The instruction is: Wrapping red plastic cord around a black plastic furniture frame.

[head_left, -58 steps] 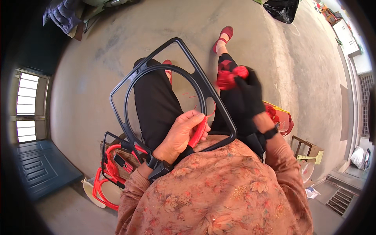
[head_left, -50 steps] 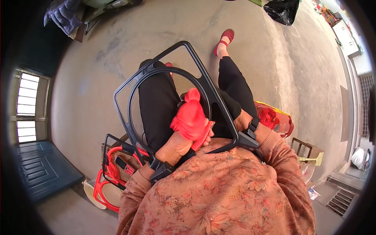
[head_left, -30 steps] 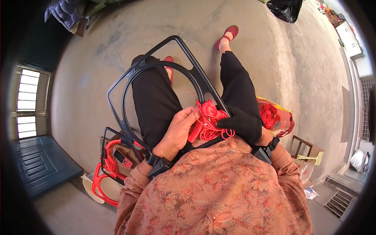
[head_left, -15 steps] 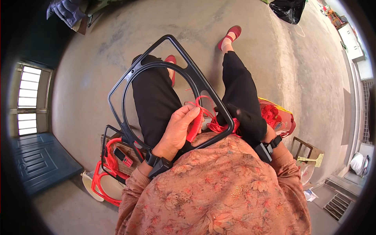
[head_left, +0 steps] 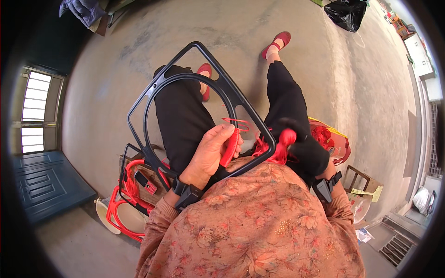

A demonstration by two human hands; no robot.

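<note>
Over the lap (head_left: 185,125): black ring frame (head_left: 230,92), left hand (head_left: 211,146) pinching its red-wound rim (head_left: 230,148); gloved right hand (head_left: 308,150) by red cord hank (head_left: 287,138), grip unclear. Apparently winding; next turn wants tension.

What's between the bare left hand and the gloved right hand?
In the head view, a side bar of the black frame and then the red cord bundle lie between the left hand and right hand.
</note>
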